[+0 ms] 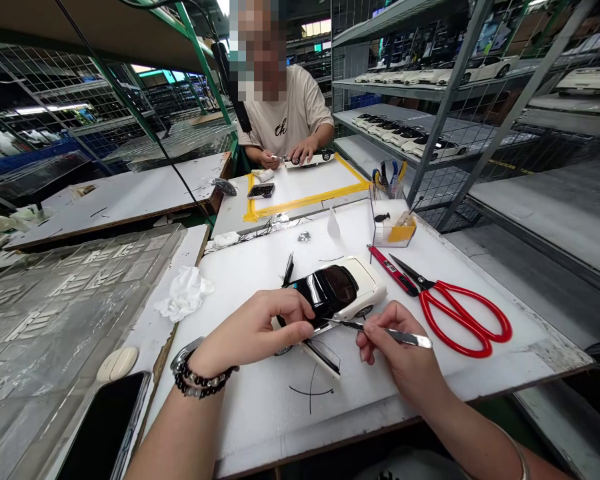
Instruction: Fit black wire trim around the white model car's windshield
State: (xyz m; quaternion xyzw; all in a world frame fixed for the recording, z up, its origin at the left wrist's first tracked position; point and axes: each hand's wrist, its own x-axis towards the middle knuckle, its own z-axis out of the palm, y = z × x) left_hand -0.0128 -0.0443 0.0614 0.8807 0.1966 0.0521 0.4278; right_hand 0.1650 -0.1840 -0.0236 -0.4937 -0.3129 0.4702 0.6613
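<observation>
A white model car (pixel 366 283) with a black roof stands on the white work surface, its doors swung out. The near door (pixel 325 360) sticks out toward me. My left hand (pixel 275 320) is closed over the car's side, thumb and curled fingers at the door opening; its front part is hidden beneath that hand. Metal tweezers (pixel 403 337) are pinched in my right hand (pixel 395 347), their tips reaching the car's side close to my left fingertips. Thin black strips (pixel 311 391) lie in front of the open door.
Right of the car lie a red cutter (pixel 393 270) and red-handled scissors (pixel 463 320). Behind them stands a clear tool box (pixel 393 230). Crumpled tissue (pixel 185 293), a phone (pixel 105 427) and a cream case (pixel 117 363) are at left. Across, a person (pixel 293 110) handles another model car (pixel 310 159).
</observation>
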